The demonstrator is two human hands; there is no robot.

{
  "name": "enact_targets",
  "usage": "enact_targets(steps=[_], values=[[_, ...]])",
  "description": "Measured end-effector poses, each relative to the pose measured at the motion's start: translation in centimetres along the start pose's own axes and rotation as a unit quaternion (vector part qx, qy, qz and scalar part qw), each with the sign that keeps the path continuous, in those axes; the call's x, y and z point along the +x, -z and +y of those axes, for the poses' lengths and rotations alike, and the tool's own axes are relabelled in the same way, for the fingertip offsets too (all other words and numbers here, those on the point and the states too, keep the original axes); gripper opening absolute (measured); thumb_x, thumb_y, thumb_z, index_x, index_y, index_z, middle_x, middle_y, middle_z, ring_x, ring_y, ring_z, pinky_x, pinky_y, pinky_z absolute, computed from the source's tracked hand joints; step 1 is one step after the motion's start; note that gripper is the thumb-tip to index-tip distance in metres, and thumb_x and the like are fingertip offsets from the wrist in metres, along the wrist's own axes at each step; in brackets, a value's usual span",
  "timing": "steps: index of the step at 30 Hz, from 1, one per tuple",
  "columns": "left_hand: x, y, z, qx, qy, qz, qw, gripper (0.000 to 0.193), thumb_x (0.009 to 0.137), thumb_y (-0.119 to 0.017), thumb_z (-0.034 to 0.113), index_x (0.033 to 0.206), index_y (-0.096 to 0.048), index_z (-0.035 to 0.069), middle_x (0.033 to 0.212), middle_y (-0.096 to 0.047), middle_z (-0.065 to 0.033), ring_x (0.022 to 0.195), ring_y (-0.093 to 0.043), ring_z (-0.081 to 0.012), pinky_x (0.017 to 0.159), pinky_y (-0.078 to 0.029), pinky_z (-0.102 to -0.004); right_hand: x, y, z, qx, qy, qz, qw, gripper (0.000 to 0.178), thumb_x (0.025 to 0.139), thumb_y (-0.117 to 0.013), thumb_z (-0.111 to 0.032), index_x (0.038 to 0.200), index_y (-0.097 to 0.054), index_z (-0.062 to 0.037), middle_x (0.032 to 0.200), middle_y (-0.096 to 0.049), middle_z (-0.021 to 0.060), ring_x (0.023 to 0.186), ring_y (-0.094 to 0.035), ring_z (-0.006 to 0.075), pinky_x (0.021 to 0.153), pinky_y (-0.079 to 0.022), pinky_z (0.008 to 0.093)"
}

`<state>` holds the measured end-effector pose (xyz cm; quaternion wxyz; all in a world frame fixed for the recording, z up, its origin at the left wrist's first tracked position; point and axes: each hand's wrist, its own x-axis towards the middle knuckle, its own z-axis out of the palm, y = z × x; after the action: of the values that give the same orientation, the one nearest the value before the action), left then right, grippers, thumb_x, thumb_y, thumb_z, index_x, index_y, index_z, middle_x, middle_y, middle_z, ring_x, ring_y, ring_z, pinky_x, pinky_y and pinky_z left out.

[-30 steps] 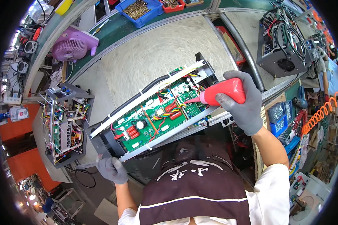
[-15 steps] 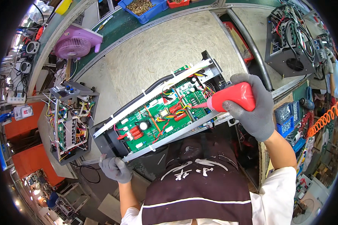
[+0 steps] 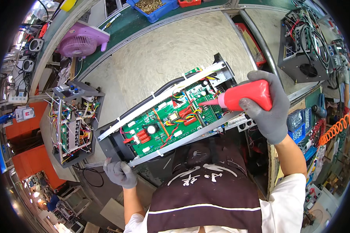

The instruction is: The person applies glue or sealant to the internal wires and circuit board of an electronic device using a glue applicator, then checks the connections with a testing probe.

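My right hand, in a grey glove, is closed around a red squeeze bottle. The bottle lies nearly level, and its thin pink nozzle points left above the right part of a green circuit board. Whether the tip touches anything cannot be told. The board sits in a long metal chassis set aslant on the bench, with capacitors, red parts and coloured wires on it. At the chassis's near left corner, my gloved left hand grips the edge with bent fingers.
Another opened unit with exposed boards stands at the left, and a dark cased one at the far right. A purple fan and a blue bin of small metal parts are at the back. Metal rails cross behind my right hand.
The bottle has risen slightly and its nozzle tip has shifted toward the far side of the board. My left hand stays at the chassis corner. The whole view has shifted a little.
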<state>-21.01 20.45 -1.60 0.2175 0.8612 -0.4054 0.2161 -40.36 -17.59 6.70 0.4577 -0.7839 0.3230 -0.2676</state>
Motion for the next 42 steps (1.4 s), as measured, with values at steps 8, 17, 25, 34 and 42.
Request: enact_targets(steps=[8, 17, 25, 34, 42], values=[[0.1, 0.2, 0.1, 0.008, -0.017, -0.008, 1.0, 0.009, 0.082, -0.051, 0.007, 0.073, -0.047, 0.006, 0.071, -0.047, -0.0082, 0.073, -0.051, -0.0271, 0.094, -0.044, -0.048, 1.2, -1.9, 0.4, -0.001, 0.016, 0.022, 1.0, 0.046, 0.071, -0.081, -0.013, 0.109, -0.058, -0.0034, 0.1, -0.067, 0.0109, 0.087, -0.067, 0.0198, 0.077, -0.054, 0.0307], [0.5, 0.2, 0.3, -0.003, -0.029, 0.018, 0.999, 0.006, 0.074, -0.054, 0.003, 0.071, -0.05, 0.007, 0.066, -0.05, -0.0071, 0.063, -0.051, -0.0252, 0.093, -0.045, -0.0467, 1.4, -1.6, -0.4, -0.003, 0.012, 0.01, 1.0, 0.045, 0.074, -0.079, -0.013, 0.112, -0.057, -0.0024, 0.101, -0.066, 0.0111, 0.088, -0.065, 0.0163, 0.079, -0.052, 0.0293], [0.8, 0.2, 0.4, -0.007, -0.026, 0.009, 1.0, 0.006, 0.074, -0.054, 0.003, 0.07, -0.05, 0.007, 0.066, -0.051, -0.0063, 0.062, -0.05, -0.0249, 0.092, -0.045, -0.0464, 1.0, -2.0, 0.0, -0.03, 0.011, 0.006, 0.999, 0.047, 0.074, -0.078, -0.012, 0.114, -0.056, -0.002, 0.101, -0.066, 0.0105, 0.089, -0.064, 0.0156, 0.081, -0.052, 0.029], [0.5, 0.3, 0.1, -0.011, -0.005, 0.019, 1.0, 0.005, 0.073, -0.058, 0.006, 0.072, -0.053, 0.007, 0.064, -0.051, -0.0071, 0.062, -0.051, -0.0265, 0.093, -0.045, -0.0476, -0.4, -1.5, 0.1, 0.067, -0.023, 0.047, 0.996, 0.048, 0.076, -0.073, -0.007, 0.119, -0.053, 0.0001, 0.109, -0.061, 0.01, 0.095, -0.061, 0.0169, 0.086, -0.05, 0.0305], [0.3, 0.4, -0.1, -0.034, 0.009, 0.004, 0.999, 0.005, 0.074, -0.058, 0.008, 0.072, -0.053, 0.008, 0.065, -0.051, -0.0067, 0.062, -0.051, -0.0259, 0.092, -0.046, -0.0478, -1.0, -4.7, -1.6, 0.028, 0.144, -0.079, 0.986, 0.053, 0.071, -0.083, -0.007, 0.114, -0.051, -0.0008, 0.102, -0.067, 0.0142, 0.093, -0.065, 0.0207, 0.082, -0.053, 0.0321]])
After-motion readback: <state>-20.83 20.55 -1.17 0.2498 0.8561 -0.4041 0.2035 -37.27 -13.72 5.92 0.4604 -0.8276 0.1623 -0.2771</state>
